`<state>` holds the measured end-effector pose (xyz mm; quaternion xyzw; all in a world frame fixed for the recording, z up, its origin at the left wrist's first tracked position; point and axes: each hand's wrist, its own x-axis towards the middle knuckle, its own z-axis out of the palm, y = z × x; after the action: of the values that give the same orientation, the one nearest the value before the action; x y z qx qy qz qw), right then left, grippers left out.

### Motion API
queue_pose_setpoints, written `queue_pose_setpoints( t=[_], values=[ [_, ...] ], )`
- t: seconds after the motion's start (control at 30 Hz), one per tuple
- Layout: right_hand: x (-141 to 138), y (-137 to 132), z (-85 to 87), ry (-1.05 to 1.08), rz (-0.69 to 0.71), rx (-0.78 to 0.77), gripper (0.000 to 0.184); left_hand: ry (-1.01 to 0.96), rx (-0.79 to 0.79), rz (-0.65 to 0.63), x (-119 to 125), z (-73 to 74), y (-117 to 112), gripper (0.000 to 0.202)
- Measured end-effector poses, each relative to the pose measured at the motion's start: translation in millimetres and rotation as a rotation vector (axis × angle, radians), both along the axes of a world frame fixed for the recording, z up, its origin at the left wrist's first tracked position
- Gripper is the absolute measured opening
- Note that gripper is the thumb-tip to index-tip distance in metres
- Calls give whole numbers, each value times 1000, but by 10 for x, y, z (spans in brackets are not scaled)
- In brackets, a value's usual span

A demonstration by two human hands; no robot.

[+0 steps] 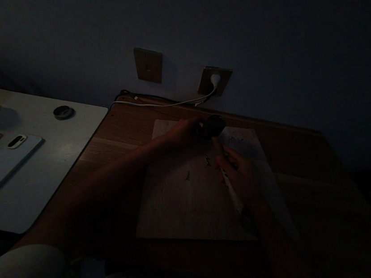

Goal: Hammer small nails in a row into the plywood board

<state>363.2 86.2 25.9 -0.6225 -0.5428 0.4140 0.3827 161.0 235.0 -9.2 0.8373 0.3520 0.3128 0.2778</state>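
The scene is very dark. My right hand (240, 175) is closed round the pale wooden handle of a hammer (218, 141), whose dark head sits near the far edge of a light wooden board (186, 202). My left hand (184, 131) reaches across the board and rests beside the hammer head, fingers curled; what they pinch is hidden. Two small nails (187, 175) stand or lie on the board near the hands.
The board lies on a brown wooden table (110, 134). A white table (41, 174) to the left carries a phone (4, 165) and a small round lid (63, 111). A white plug (215, 80) and cable run from a wall socket behind.
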Motion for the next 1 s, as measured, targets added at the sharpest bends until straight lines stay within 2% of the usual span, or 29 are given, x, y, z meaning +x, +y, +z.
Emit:
queue_pose_setpoints(
  t=[0.13, 0.2, 0.33, 0.47, 0.63, 0.77, 0.87, 1.0],
  values=[
    [37, -26, 14, 32, -61, 16, 59, 74, 48, -3, -65, 150, -4, 27],
    [54, -33, 24, 44, -79, 43, 49, 141, 53, -96, -81, 249, -63, 19],
    [74, -28, 29, 93, -109, 42, 34, 254, 28, -329, -20, 390, -254, 23],
    [85, -21, 9, 98, -106, 35, 31, 363, 59, -394, 81, 390, -373, 17],
    [92, -14, -2, 114, -96, 51, 33, 427, 102, -377, 133, 352, -405, 15],
    [84, -19, 12, 117, -100, 38, 34, 476, 126, -363, 98, 412, -386, 10],
    [82, -29, 16, 114, -97, 26, 31, 508, 116, -347, -15, 495, -310, 14],
    [87, -36, 14, 106, -96, 39, 30, 472, 67, -235, -238, 553, -139, 17]
  ],
)
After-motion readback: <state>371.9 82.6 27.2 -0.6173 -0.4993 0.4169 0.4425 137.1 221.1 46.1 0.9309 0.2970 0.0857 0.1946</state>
